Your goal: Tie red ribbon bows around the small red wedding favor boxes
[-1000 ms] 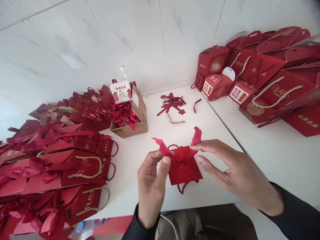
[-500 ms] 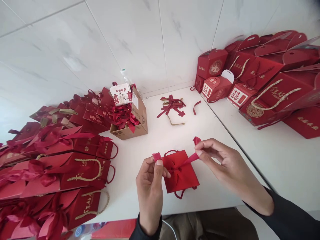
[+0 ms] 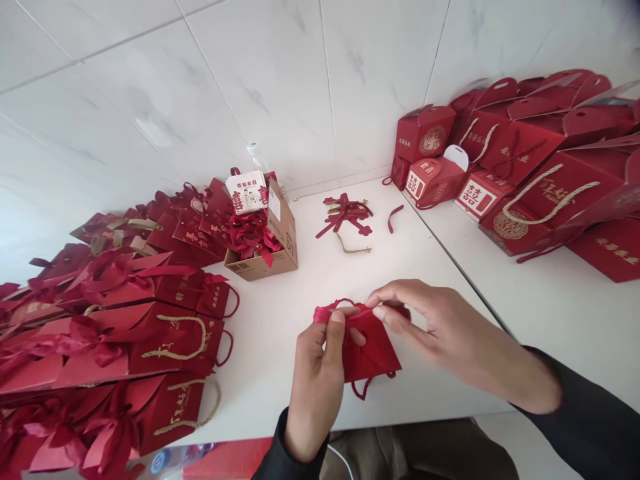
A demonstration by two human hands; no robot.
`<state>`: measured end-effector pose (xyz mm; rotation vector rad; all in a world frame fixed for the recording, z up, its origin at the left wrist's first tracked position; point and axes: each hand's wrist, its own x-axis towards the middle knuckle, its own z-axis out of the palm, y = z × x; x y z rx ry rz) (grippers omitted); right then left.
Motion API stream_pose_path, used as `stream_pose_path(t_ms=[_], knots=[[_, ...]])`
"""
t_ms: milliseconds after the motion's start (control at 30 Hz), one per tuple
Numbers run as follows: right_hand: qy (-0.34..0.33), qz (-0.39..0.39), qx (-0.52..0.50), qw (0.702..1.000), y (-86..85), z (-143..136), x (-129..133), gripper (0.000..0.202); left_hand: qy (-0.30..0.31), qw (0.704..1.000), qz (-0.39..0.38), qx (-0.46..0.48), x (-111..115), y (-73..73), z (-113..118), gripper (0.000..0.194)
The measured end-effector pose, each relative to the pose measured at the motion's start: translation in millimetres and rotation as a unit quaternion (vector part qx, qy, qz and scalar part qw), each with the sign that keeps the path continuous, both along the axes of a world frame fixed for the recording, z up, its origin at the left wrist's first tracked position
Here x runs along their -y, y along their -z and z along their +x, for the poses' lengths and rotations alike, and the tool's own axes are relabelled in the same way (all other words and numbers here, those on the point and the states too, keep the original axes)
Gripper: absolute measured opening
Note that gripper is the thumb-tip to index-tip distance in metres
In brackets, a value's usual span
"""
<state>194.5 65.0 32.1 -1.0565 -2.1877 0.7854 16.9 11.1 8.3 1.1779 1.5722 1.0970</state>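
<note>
A small red gift box with cord handles stands on the white table in front of me. Over its top runs a red ribbon. My left hand pinches one end of it between thumb and fingers, at the box's left edge. On the other side, my right hand pinches the ribbon near the middle, just above the box top. Part of the ribbon and the box's back are hidden behind my fingers.
Rows of red gift boxes with bows fill the left side. A cardboard carton holds ribbons and cards. Loose red straps lie behind the box. More red boxes are stacked at the right, past a table seam.
My right hand has moved left, bringing its ribbon end in over the box towards my left hand. My left hand has shifted slightly right, still pinching its end.
</note>
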Motion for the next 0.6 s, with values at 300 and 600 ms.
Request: stream_pose_path(t_ms=[300,600], knots=[[-0.002,-0.071,0.048,0.996,-3.3,19,4,0.025,0.050,0.998,0.010,0.022,2,-1.0,-8,0.017],[-0.053,-0.088,0.024,0.994,12.4,-10,0,0.034,-0.012,0.940,0.247,-0.235,-1,23.4,2,0.027]])
